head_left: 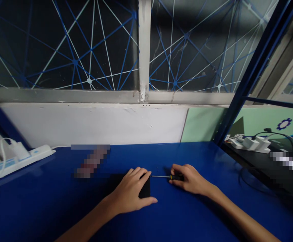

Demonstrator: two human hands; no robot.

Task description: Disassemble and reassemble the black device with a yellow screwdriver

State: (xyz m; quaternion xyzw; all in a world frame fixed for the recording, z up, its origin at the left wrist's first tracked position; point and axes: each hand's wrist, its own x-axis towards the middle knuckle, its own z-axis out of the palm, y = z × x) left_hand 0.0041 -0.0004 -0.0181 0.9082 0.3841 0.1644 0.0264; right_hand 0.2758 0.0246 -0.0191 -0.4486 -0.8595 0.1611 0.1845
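Note:
My right hand [186, 178] is closed around the black-and-yellow handle of a screwdriver [160, 176]. Its thin metal shaft points left, and the tip meets or nearly meets the right edge of a black box-shaped object [145, 190]. Over that object lies my left hand [130, 191], gripping it with the fingers along its far side and the thumb stretched out near its front right corner. Much of the black object is hidden under the left hand. Whether a screw sits at the screwdriver's tip is too small to tell.
A blue table [186, 218] spreads under both hands. At its left lies a white power strip [39, 153] with a plug and cable. A blurred-out reddish item [92, 163] is at the back. More white plugs [254, 143] and cables stand at the right, beyond a blue post [233, 117].

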